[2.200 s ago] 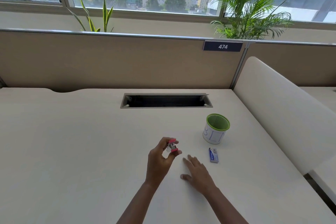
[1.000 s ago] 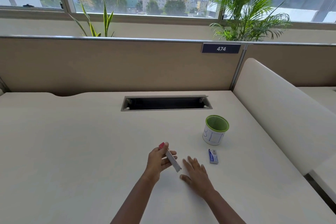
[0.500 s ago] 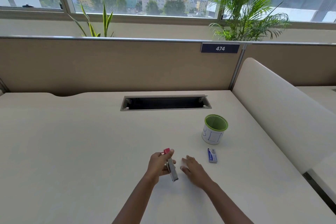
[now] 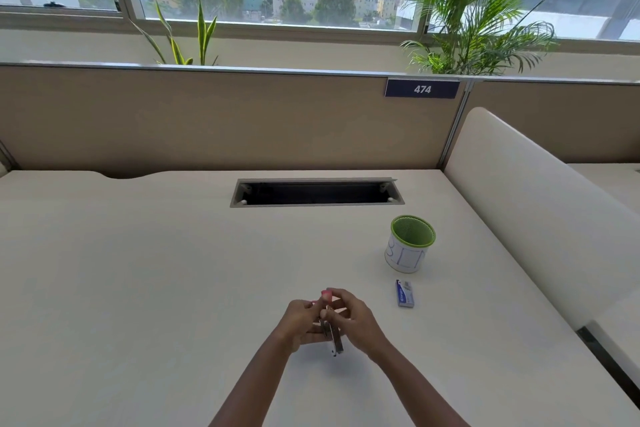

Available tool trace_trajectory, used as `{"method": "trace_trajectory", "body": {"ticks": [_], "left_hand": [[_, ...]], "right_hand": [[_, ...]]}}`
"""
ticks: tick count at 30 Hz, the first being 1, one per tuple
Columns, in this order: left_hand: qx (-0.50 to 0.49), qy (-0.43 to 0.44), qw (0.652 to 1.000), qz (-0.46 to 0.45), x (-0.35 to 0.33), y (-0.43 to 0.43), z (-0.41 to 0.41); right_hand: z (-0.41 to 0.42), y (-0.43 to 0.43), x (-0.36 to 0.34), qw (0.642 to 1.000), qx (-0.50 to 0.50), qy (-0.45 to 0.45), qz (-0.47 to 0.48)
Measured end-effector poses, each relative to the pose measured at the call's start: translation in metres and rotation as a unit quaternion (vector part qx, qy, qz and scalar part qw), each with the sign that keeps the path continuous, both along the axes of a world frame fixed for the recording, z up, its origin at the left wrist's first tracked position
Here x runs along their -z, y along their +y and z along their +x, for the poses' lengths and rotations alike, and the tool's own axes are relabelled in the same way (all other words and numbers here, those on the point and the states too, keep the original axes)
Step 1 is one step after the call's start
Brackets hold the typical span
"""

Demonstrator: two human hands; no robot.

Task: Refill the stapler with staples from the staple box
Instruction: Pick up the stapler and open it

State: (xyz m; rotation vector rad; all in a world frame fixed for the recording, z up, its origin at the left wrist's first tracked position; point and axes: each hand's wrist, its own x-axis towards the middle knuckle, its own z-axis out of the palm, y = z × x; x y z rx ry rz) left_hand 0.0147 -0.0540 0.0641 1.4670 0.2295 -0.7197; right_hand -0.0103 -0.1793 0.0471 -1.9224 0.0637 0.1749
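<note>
Both hands met low over the pale desk (image 4: 138,270), near its front edge. The left hand (image 4: 302,324) had its fingers curled round the small stapler (image 4: 336,341) from the nine o'clock side. The right hand (image 4: 358,321) closed on it from three o'clock, its fingertips pinching near the pink end. The stapler stood roughly on end between them: the pink tip pointed toward twelve o'clock and the bare metal rail stuck out below the fingers toward six. Whether the metal tip touched the desk could not be told.

The staple box (image 4: 404,298), blue and white, lay flat on the desk at about two o'clock from the hands, apart from them. Its far end looked open, though this was too small to confirm. Beyond it, at one o'clock, stood a white mesh cup with a green rim (image 4: 410,248), upright. A dark cable slot (image 4: 317,192) ran across the desk at twelve o'clock. Behind it, the beige partition carried a number plate reading 474 (image 4: 422,89).
</note>
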Motion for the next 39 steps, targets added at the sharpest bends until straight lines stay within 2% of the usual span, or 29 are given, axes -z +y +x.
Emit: {"method": "trace_trajectory", "body": {"ticks": [5, 11, 15, 22, 31, 35, 37, 39], "left_hand": [[-0.014, 0.011, 1.000, 0.021, 0.005, -0.001, -0.003], [-0.020, -0.010, 0.999, 0.049, 0.009, -0.008, -0.005], [-0.053, -0.032, 0.996, 0.068, 0.011, -0.014, -0.001], [-0.094, -0.051, 0.991, 0.084, 0.007, -0.027, 0.011], [-0.092, -0.117, 0.975, 0.166, -0.003, -0.047, 0.024], [-0.131, -0.083, 0.978, 0.137, -0.002, -0.054, 0.023], [-0.202, -0.034, 0.975, 0.090, 0.002, -0.048, 0.026], [-0.262, -0.007, 0.963, 0.066, 0.006, -0.035, 0.035]], "right_hand": [[0.000, 0.004, 0.002, 0.999, 0.019, 0.008, -0.034], [0.004, 0.019, -0.003, 0.994, 0.099, -0.017, -0.038], [0.008, 0.025, -0.006, 0.986, 0.119, -0.038, -0.114], [0.019, 0.028, -0.016, 0.969, 0.152, -0.066, -0.182], [0.026, 0.021, -0.020, 0.955, 0.197, -0.119, -0.187], [0.022, 0.018, -0.020, 0.950, 0.219, -0.145, -0.169], [0.016, 0.018, -0.025, 0.941, 0.243, -0.201, -0.119], [0.009, 0.021, -0.029, 0.933, 0.242, -0.240, -0.117]]}}
